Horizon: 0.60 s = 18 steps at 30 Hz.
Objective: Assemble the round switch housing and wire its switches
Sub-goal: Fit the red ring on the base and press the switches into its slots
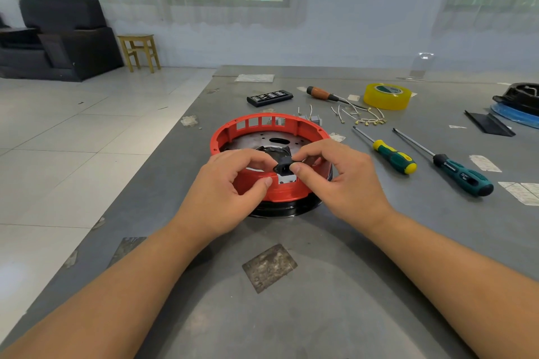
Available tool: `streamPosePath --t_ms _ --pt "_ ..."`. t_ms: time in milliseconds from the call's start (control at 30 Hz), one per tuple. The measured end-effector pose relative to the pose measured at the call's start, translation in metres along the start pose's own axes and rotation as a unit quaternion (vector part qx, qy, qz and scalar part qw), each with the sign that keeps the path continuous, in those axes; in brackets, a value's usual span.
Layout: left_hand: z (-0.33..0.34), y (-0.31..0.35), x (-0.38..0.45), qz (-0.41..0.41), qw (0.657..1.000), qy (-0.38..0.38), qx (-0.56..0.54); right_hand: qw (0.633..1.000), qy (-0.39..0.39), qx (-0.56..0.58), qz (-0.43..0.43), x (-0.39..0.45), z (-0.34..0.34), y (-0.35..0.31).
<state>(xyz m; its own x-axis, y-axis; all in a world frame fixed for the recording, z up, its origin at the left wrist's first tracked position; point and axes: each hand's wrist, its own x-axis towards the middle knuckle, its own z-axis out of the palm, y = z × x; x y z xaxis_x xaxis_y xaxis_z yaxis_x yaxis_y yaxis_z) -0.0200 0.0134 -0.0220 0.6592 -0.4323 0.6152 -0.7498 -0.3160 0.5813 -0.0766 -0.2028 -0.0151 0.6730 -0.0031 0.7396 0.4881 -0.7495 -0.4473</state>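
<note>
I see the grey table [364,256] with the red round housing [230,132] at its centre. At 2 o'clock from it lie two screwdrivers [392,156] and, further, the loose wires [364,119]. My left hand [224,192] and right hand [347,181] meet over the near rim at 6 o'clock. The fingertips of both pinch the small black switch [283,165], which sits between them, just above the rim opening.

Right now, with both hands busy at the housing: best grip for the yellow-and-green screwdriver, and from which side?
Take the yellow-and-green screwdriver by its thick handle, coming from above with the right hand, the nearer one. It lies flat on the grey table, handle toward the person, bare shaft pointing away and left. The teal screwdriver lies apart on its right, so fingers should fit on both sides.
</note>
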Motion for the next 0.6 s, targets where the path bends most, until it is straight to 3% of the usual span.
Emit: streamPosePath --t_ms 600 --pt "0.0024 -0.0078 0.0019 0.066 0.994 -0.015 0.083 0.998 -0.044 -0.027 -0.019 -0.0004 -0.0029 0.0096"
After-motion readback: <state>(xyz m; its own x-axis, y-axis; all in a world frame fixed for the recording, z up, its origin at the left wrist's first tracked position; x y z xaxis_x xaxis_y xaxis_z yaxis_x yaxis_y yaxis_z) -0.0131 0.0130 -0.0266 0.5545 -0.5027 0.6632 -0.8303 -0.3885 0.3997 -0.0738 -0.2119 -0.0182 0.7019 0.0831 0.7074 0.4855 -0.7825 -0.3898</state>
